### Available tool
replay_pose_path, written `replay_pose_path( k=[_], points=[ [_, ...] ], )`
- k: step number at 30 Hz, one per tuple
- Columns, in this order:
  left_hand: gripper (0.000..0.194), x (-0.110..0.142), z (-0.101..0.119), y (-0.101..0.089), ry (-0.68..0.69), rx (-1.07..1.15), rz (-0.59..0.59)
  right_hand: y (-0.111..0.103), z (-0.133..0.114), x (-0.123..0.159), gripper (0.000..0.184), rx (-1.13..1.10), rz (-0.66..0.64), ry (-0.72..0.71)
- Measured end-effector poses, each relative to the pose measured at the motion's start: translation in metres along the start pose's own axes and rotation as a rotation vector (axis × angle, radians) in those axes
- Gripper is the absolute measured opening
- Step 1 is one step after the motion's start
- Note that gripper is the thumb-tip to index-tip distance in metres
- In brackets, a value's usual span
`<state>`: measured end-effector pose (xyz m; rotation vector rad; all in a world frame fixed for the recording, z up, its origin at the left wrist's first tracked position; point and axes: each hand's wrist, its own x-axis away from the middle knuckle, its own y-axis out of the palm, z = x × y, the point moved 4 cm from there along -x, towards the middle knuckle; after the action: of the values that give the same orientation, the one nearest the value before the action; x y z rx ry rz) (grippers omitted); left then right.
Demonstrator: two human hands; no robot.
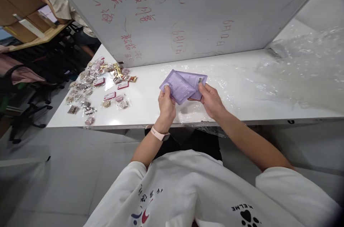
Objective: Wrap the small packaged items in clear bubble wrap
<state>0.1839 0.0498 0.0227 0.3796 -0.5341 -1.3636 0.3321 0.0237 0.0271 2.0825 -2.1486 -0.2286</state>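
Two flat purple sachets overlap above the white table [150,109], held up in front of me. My left hand [167,103] pinches the near-left purple sachet [178,86], which has lines of pale print, with the thumb on its face. My right hand [211,100] grips the other purple sachet [192,76] at its right end, the thumb beside a small barcode. The left sachet lies partly over the right one and hides some of it. What the sachets contain does not show.
Wrapped snacks [86,91] and small red-and-white boxes [109,95] lie scattered at the table's left end. A whiteboard [172,15] with red writing stands behind. Clear plastic wrap [303,73] spreads over the right side. At far left are a person [60,1] and an office chair [29,109].
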Motion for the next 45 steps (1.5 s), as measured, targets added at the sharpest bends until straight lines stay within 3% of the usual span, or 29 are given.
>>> replay_pose_path(
  k=[3,6,11,15,19,21,23,26,30,32,35,37,39,42,45],
  points=[
    [0.034,0.021,-0.017,0.013,-0.041,0.116,0.044,0.0,0.018,0.017,0.051,-0.155,0.118,-0.031],
    [0.035,0.037,-0.029,0.021,0.003,0.118,0.099,0.01,0.03,0.035,0.058,-0.217,0.166,-0.049],
    [0.042,0.047,-0.04,0.022,0.128,-0.037,0.101,0.015,0.03,0.049,0.063,-0.048,0.252,-0.081],
    [0.051,0.054,-0.031,0.006,0.306,-0.396,-0.081,-0.014,0.023,0.034,0.052,-0.032,0.231,-0.018],
    [0.056,0.07,-0.012,-0.026,0.729,-0.911,-0.24,-0.054,0.028,0.012,0.052,0.076,0.061,0.177],
    [0.047,0.079,-0.014,-0.037,0.922,-1.14,-0.406,-0.068,0.033,0.006,0.056,0.185,0.021,0.258],
    [0.044,0.084,-0.025,-0.043,0.997,-1.32,-0.618,-0.074,0.037,0.003,0.062,0.302,0.012,0.279],
    [0.042,0.083,-0.044,-0.047,0.948,-1.483,-0.817,-0.074,0.037,0.001,0.075,0.475,0.029,0.198],
    [0.032,0.077,-0.054,-0.042,0.821,-1.448,-0.816,-0.075,0.025,0.0,0.088,0.887,0.135,-0.037],
    [0.023,0.075,-0.053,-0.036,0.752,-1.342,-0.796,-0.074,0.019,-0.003,0.076,1.052,0.102,-0.179],
    [0.009,0.071,-0.047,-0.024,0.68,-1.171,-0.788,-0.07,0.018,-0.011,0.042,1.069,-0.159,-0.321],
    [0.012,0.062,-0.04,-0.013,0.649,-1.078,-0.756,-0.07,0.021,-0.017,0.036,0.983,-0.34,-0.333],
    [0.014,0.045,-0.034,-0.002,0.625,-1.027,-0.672,-0.07,0.023,-0.025,0.037,0.888,-0.435,-0.313],
    [0.015,0.011,-0.033,0.011,0.561,-1.075,-0.547,-0.071,0.02,-0.033,0.039,0.795,-0.47,-0.252],
    [0.019,-0.015,-0.042,0.015,0.416,-1.183,-0.522,-0.076,0.014,-0.031,0.044,0.739,-0.48,-0.13]
  ],
)
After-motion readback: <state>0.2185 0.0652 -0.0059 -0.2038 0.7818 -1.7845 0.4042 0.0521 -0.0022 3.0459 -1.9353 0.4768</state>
